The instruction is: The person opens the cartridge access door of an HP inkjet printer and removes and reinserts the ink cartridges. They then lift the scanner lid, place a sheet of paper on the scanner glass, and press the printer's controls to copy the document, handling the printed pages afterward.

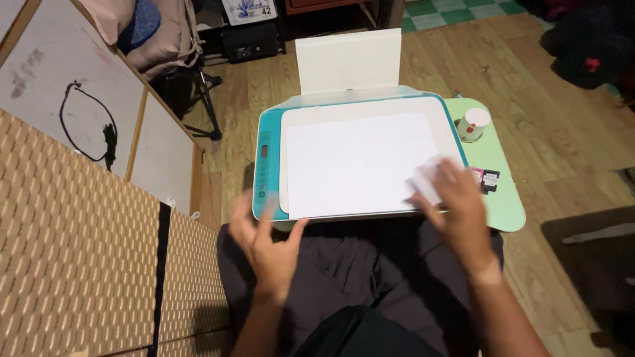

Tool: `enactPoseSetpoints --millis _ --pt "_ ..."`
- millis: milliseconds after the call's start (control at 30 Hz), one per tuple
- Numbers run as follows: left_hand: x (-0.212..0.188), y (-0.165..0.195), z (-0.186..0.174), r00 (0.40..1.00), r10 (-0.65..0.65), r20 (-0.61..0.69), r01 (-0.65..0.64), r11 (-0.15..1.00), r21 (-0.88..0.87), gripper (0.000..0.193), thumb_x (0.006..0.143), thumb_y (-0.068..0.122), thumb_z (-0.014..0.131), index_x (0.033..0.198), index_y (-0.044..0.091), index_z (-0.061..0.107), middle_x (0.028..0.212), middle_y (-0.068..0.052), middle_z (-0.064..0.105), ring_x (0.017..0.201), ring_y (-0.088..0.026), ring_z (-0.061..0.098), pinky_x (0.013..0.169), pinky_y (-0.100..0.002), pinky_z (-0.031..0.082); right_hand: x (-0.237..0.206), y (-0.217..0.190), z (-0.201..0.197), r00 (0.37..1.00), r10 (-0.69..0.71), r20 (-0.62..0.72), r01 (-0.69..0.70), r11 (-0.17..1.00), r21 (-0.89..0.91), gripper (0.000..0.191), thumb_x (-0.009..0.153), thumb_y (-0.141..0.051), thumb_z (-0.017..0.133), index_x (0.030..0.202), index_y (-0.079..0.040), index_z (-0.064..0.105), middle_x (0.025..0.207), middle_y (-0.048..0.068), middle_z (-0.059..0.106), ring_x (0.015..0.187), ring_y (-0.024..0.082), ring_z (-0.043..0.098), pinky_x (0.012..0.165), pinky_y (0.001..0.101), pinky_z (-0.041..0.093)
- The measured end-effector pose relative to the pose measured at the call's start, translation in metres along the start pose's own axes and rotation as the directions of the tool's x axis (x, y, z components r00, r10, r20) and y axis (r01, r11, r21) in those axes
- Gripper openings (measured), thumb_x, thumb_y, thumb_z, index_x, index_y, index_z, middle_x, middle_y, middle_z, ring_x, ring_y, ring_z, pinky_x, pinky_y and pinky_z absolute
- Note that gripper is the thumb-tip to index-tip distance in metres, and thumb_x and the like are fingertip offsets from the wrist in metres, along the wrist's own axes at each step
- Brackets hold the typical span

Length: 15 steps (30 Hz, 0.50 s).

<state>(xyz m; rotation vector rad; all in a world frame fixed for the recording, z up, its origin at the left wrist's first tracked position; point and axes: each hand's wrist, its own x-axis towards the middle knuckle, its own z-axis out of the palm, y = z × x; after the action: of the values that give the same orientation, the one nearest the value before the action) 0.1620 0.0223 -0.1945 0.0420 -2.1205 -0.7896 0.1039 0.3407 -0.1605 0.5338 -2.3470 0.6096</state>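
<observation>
A: Here, seated on a wood floor, a person works over a white-and-teal printer (360, 158) set on a pale green table (506, 198). What do the hands hold?

B: The right hand (456, 198) pinches a small, blurred white piece at the lid's near right corner, fingers closed on it. The left hand (268, 241) hovers open and empty by the teal control strip.

A: How far along?

B: Seemingly early: lid shut, ink cartridges (486, 178) lying just beyond the right hand, unloaded.
</observation>
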Motion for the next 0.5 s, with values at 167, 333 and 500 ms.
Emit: enactPoseSetpoints --millis 167,333,500 --pt "-0.061 0.017 0.039 0.908 -0.414 0.071 0.407 0.824 -0.394 0.111 0.092 0.019 0.077 0.161 0.0 -0.007 0.169 -0.031 -0.001 0.159 -0.043 0.007 0.128 -0.048 0.006 0.006 0.059 0.009 0.82 0.548 0.165 -0.549 0.671 0.498 0.065 0.097 -0.023 0.068 0.154 -0.002 0.044 0.14 0.021 0.057 0.13 0.029 0.054 0.108 0.0379 0.042" --pt "-0.076 0.032 0.06 0.81 -0.487 0.327 0.58 0.586 -0.565 0.111 0.096 0.025 0.069 0.161 0.003 -0.019 0.171 -0.027 -0.002 0.158 -0.038 0.009 0.124 -0.047 0.014 -0.011 0.069 0.019 0.768 0.571 0.29 -0.572 0.41 0.71 0.06 0.095 -0.013 0.063 0.152 -0.003 0.048 0.147 0.016 0.056 0.132 0.022 0.052 0.109 0.0343 0.041" --pt "-0.04 0.035 0.068 0.769 -0.564 0.3 0.612 0.517 -0.598 0.115 0.089 0.022 0.072 0.158 0.003 -0.017 0.168 -0.024 0.005 0.152 -0.032 0.02 0.117 -0.044 0.03 -0.02 0.046 0.016 0.818 0.531 0.222 -0.554 0.623 0.551 0.052 0.098 -0.01 0.06 0.149 -0.002 0.052 0.148 0.013 0.057 0.139 0.024 0.049 0.115 0.0349 0.035"
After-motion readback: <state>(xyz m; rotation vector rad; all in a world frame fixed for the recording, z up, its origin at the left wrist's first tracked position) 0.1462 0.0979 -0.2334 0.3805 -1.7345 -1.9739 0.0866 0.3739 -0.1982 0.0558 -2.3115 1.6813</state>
